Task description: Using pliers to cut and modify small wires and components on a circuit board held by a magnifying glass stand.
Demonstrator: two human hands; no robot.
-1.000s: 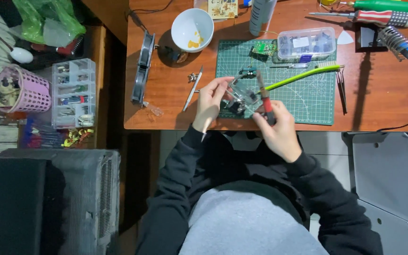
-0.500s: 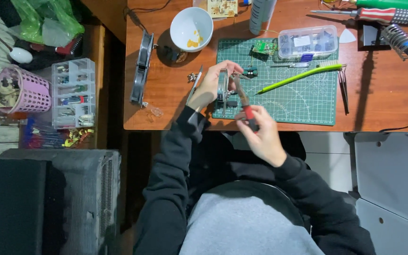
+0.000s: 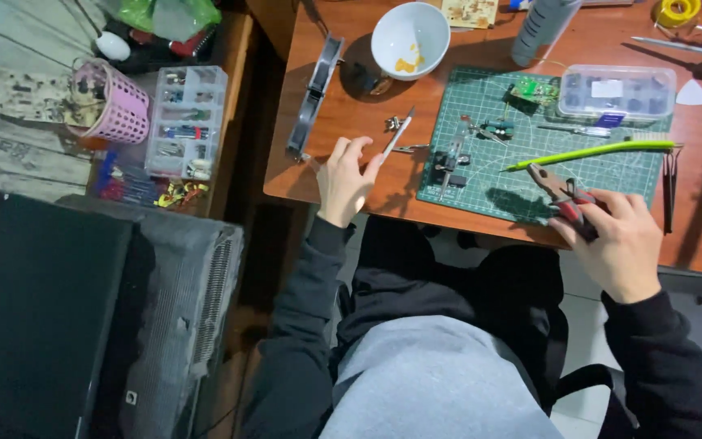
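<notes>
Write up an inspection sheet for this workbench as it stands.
Surface: wooden table with a green cutting mat.
Job's things: red-handled pliers in the right hand; slim white tool at the left hand; small electronic assembly on the mat.
Clutter: white bowl, clear parts box, green stick.
Hands: both bare, apart.
Cables: nothing seen.
Surroundings: pink basket, compartment organiser on the side shelf.

We wear a black hooded top with long sleeves [image 3: 302, 284]. Our hands are bare. Grey cloth [image 3: 440, 382] covers our lap.
</notes>
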